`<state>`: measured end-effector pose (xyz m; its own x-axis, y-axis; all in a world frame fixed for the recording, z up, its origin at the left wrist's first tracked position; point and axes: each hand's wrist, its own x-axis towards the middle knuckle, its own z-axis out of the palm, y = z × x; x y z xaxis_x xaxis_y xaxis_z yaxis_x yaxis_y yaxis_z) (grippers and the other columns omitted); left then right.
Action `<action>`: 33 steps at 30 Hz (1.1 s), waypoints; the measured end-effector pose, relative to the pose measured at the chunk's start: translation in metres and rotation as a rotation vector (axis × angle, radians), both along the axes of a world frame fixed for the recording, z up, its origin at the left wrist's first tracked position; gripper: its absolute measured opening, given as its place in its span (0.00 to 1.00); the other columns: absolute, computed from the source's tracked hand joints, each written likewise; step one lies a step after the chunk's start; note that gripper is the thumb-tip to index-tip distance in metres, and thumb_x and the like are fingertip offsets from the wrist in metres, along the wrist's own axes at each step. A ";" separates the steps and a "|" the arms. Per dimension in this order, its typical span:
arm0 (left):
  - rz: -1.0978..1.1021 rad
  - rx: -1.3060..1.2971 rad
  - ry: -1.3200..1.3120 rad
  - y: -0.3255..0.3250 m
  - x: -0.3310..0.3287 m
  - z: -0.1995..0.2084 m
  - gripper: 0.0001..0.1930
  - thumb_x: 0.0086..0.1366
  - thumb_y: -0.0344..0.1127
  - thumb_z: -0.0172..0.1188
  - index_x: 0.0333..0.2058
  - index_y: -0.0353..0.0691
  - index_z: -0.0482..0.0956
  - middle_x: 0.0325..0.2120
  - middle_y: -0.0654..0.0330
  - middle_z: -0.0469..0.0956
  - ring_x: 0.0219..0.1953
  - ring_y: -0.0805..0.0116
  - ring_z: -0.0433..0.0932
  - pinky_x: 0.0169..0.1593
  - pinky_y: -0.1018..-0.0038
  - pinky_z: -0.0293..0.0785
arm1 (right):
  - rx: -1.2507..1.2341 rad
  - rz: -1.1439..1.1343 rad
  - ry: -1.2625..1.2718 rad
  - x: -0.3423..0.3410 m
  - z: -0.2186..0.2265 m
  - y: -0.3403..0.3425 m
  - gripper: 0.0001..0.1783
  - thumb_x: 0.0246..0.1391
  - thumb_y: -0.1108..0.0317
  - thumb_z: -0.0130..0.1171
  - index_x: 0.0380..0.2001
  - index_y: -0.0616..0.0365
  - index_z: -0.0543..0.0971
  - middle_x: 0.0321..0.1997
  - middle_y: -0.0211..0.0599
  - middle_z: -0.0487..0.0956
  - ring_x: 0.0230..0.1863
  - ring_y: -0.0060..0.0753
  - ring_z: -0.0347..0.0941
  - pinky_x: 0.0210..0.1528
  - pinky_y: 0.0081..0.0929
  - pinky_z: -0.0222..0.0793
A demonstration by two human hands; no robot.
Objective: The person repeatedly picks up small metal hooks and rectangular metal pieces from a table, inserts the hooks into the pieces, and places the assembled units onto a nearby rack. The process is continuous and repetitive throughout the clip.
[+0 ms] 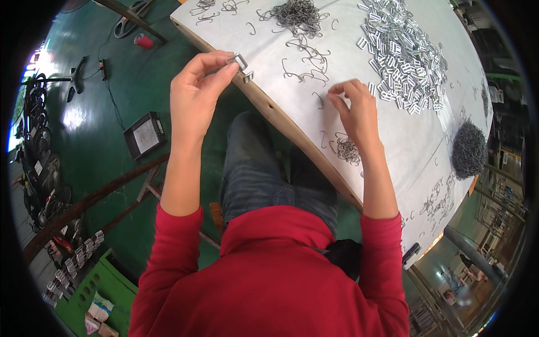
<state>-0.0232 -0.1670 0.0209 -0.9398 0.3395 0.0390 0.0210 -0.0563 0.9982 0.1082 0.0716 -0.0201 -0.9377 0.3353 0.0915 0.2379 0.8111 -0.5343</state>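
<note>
My left hand (196, 87) is raised by the table's wooden edge, thumb and fingers pinching a rectangular metal buckle (242, 60). Just below it is a second, smaller-looking metal piece (248, 77); whether the two are joined I cannot tell. Over the white table, my right hand (359, 109) has its thumb and fingertips drawn together, and anything between them is too small to make out. Beside those fingertips lies a bent wire hook (320, 101). A small cluster of wire hooks (347, 150) rests near my right wrist.
A large heap of silver buckles (401, 59) covers the far right of the white tabletop (387, 140). Wire hooks form a pile (297, 17) at the far side and a dark mound (469, 150) at right. On the green floor are a black tray (145, 136) and a red cup (143, 41).
</note>
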 end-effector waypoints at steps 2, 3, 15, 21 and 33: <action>-0.011 0.014 -0.042 -0.004 0.007 0.001 0.06 0.58 0.26 0.62 0.35 0.33 0.78 0.37 0.61 0.78 0.36 0.78 0.75 0.43 0.83 0.70 | -0.031 -0.003 -0.015 -0.022 -0.005 0.005 0.05 0.46 0.66 0.62 0.29 0.53 0.79 0.31 0.30 0.77 0.39 0.36 0.71 0.42 0.40 0.63; -0.020 0.019 -0.060 -0.006 0.010 0.001 0.06 0.59 0.26 0.61 0.35 0.34 0.77 0.37 0.62 0.78 0.38 0.77 0.75 0.46 0.81 0.69 | -0.022 0.033 0.006 -0.031 -0.006 0.007 0.06 0.48 0.65 0.61 0.29 0.53 0.79 0.29 0.30 0.77 0.38 0.36 0.72 0.40 0.40 0.65; -0.039 0.012 -0.106 -0.013 0.034 -0.015 0.05 0.58 0.27 0.62 0.32 0.33 0.77 0.29 0.65 0.78 0.32 0.79 0.76 0.37 0.83 0.71 | 0.282 0.168 -0.274 -0.065 -0.006 -0.005 0.06 0.51 0.66 0.56 0.29 0.56 0.76 0.37 0.38 0.77 0.44 0.42 0.71 0.46 0.39 0.64; -0.050 0.028 -0.128 -0.014 0.038 -0.017 0.04 0.58 0.27 0.62 0.31 0.34 0.77 0.28 0.65 0.78 0.32 0.79 0.76 0.37 0.83 0.72 | 0.131 0.134 -0.182 -0.059 -0.006 0.003 0.07 0.52 0.65 0.56 0.31 0.55 0.75 0.36 0.36 0.77 0.42 0.40 0.73 0.46 0.41 0.64; -0.088 -0.009 -0.120 -0.021 0.040 -0.021 0.04 0.60 0.25 0.60 0.35 0.34 0.76 0.31 0.65 0.77 0.35 0.81 0.74 0.41 0.84 0.69 | 0.164 0.126 -0.211 -0.059 -0.001 0.000 0.06 0.53 0.67 0.55 0.30 0.58 0.74 0.34 0.38 0.77 0.35 0.44 0.74 0.38 0.36 0.67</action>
<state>0.0165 -0.1884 0.0001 -0.9042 0.4203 -0.0754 -0.1033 -0.0439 0.9937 0.0494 0.0718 -0.0215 -0.9751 0.2118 -0.0664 0.2216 0.9127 -0.3434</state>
